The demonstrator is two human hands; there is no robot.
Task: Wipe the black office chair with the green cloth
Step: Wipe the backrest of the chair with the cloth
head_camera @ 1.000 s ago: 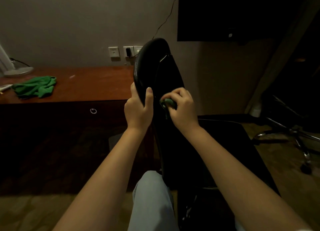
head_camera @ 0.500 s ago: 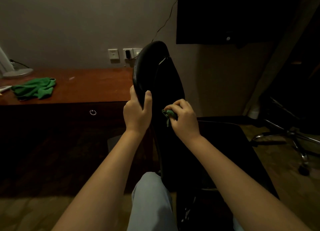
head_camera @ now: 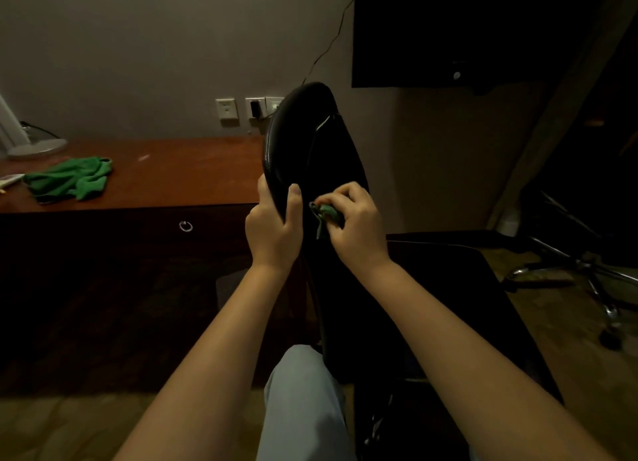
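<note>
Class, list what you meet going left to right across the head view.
Lamp base → green cloth on the desk → drawer ring pull → left hand gripping the black office chair → right hand pinching a small green cloth → chrome chair base.

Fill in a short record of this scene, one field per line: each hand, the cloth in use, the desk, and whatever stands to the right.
Left hand: grips the side edge of the black office chair backrest
Right hand: holds a bunched green cloth against the backrest
Cloth in use: mostly hidden in the fist, a strip hanging down
Desk: wooden, bearing a second green cloth, crumpled, and a lamp base
To the right: a chrome wheeled base on the floor
</note>
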